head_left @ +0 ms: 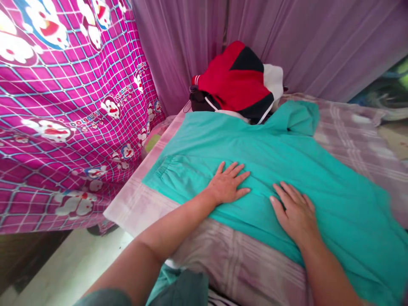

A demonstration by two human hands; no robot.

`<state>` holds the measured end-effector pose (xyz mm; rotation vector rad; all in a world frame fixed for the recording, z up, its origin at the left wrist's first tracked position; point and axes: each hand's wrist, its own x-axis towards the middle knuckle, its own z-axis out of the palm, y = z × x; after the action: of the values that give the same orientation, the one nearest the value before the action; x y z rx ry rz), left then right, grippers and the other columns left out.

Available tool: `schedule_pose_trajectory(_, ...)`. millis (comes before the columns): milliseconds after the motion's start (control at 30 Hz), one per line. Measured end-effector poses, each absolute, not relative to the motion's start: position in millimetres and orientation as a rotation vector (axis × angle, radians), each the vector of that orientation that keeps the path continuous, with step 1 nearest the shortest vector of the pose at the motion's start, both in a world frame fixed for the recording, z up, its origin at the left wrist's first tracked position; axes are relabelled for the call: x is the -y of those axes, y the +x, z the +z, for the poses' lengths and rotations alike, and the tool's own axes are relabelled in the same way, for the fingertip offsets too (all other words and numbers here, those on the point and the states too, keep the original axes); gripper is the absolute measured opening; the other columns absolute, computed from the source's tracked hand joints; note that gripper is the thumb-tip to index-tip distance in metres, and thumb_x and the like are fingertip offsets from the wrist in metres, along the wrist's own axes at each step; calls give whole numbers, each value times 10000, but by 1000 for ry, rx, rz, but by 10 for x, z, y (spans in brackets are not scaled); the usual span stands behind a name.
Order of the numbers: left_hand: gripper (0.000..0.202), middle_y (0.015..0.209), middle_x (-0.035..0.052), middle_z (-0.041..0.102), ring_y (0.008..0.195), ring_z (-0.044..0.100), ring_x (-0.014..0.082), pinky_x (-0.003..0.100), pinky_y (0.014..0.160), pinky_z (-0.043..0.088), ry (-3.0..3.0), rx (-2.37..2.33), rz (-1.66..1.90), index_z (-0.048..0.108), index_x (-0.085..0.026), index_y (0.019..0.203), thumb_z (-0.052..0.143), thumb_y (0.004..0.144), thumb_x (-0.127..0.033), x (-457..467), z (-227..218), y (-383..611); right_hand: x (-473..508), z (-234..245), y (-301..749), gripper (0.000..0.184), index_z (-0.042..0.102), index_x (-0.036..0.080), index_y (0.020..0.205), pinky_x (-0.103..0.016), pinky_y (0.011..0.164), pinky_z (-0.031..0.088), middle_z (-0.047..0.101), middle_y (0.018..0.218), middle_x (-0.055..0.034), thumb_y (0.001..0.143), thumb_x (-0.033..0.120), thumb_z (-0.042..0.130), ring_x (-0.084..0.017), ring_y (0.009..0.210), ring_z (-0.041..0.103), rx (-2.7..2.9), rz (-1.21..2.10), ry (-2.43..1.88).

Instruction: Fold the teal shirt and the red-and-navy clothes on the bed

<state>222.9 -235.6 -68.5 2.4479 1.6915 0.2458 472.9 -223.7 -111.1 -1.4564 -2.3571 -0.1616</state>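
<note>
A teal garment (344,204) with short sleeves is spread out across a plaid-covered surface. One side edge is folded inward, and a sleeve with a gathered cuff lies flat on the body of the cloth at the left. My left hand (228,183) rests palm down on the garment near that sleeve, fingers spread. To its right, my right hand (295,208) also lies on the teal cloth, its fingers stretched out. Neither hand grips anything. The garment's lower end runs toward the right edge of the view.
A red, black and white garment (239,85) lies heaped behind the teal one. The plaid cover (255,255) shows around the cloth. A pink cartoon-print curtain (70,110) hangs at the left, and a purple curtain (185,46) hangs behind. More teal fabric (178,284) is at the bottom edge.
</note>
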Motion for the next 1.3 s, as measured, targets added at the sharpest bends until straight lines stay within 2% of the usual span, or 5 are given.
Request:
schedule_pose_trajectory(267,621,1602,77,349,1490,264,272,599,1209,147,2452,-1696,284,382,-267,1508,335,974,-579,2323,-706,2220,2304,-933,4605,481,611,134,1318,-498,1069,397,591,1383,-177,996,377,348,-302,1274,528,2309,-188,-1512)
schedule_pose_trajectory(733,588,1578,95,382,1460,334,297,550,1198,223,2256,-2166,122,437,-255,1490,323,987,-537,3008,-585,1058,2778,-793,4676,584,357,240,1537,-538,1163,260,332,1605,-86,1017,460,208,-254,1467,300,2421,-22,-2046)
schedule_pose_trajectory(833,558,1566,86,403,1461,328,308,624,1188,160,2264,-2240,141,453,-268,1478,319,991,-505,3067,-625,645,2802,-786,4975,590,363,244,1533,-548,1167,243,317,1613,-78,1017,464,180,-246,1478,275,2354,-45,-2144)
schedule_pose_trajectory(1133,525,1556,57,429,1470,314,270,565,1197,181,2191,-2324,318,483,-270,1457,304,991,-434,3161,-656,554,2871,-754,5074,567,417,241,1501,-563,1155,248,363,1590,-97,1018,460,218,-250,1464,300,2279,-84,-2155)
schedule_pose_trajectory(1300,475,1513,93,487,1441,346,341,687,1157,124,2075,-2377,85,606,-249,1337,371,965,-426,3103,-444,749,2867,-585,4755,583,377,200,1524,-604,1143,234,335,1595,-147,1011,447,253,-297,1461,299,2188,-2,-2175)
